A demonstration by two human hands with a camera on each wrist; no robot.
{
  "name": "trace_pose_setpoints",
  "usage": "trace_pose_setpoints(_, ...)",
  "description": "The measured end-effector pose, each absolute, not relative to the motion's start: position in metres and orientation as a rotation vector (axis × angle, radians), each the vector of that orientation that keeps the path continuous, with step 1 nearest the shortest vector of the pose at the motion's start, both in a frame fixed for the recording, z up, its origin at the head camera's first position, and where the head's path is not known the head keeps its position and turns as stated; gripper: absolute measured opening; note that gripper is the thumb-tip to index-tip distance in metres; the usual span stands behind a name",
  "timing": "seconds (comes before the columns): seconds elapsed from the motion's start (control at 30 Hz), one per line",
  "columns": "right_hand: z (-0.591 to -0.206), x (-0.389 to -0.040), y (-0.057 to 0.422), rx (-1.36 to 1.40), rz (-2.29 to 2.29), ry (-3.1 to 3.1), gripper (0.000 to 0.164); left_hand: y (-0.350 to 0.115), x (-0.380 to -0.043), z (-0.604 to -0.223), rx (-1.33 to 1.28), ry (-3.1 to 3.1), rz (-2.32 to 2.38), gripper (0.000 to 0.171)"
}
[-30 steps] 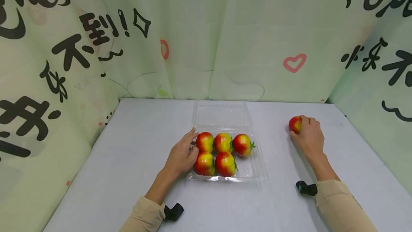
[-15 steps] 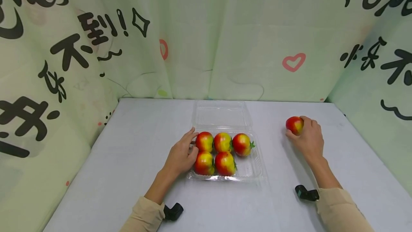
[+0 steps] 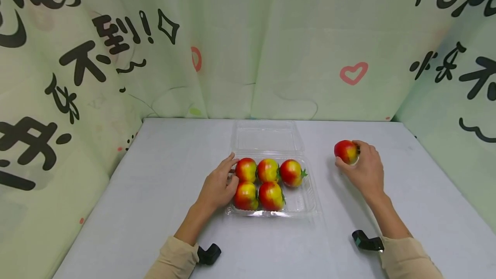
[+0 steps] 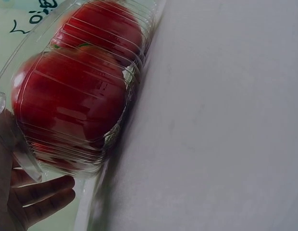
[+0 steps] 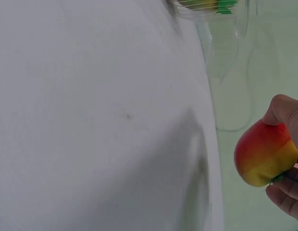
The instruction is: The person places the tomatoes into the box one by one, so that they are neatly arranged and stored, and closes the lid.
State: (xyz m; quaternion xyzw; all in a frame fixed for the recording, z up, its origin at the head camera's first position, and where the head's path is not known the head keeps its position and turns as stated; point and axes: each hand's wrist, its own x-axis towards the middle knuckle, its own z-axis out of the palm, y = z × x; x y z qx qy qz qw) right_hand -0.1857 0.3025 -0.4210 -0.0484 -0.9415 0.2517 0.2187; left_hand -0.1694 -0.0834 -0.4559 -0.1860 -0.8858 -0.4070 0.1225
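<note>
A clear plastic clamshell box [image 3: 300,210] lies with its lid folded back. Several red-and-yellow tomato-like fruits with green leafy tops fill most of its base: three in the back row, two in front, such as this front fruit [image 3: 271,196]. My left hand [image 3: 221,186] rests at the box's left wall; in the left wrist view its fingers [image 4: 45,190] stretch out beside the rim. My right hand [image 3: 366,167] grips another such fruit [image 3: 346,152] between thumb and fingers, above the table right of the box. The right wrist view shows that fruit [image 5: 264,154] with its green top toward the fingers.
The white table [image 3: 155,227] ends at a pale green curtain [image 3: 310,46] with black lettering and hearts. Black wrist cameras, one at the left sleeve [image 3: 209,254] and one at the right sleeve [image 3: 367,241], sit low over the table. The box's transparent lid [image 3: 267,137] reaches toward the back edge.
My right hand has lifted the fruit and carried it to the left, toward the box. The left hand and the fruits in the box have stayed in place.
</note>
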Motion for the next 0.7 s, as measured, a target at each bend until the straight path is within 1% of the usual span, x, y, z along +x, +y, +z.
trace_pose_setpoints(0.7, -0.412, -0.171, 0.281, -0.054, 0.730, -2.546, 0.069, -0.083, -0.170, -0.457, -0.549, -2.583, -1.179, 0.049)
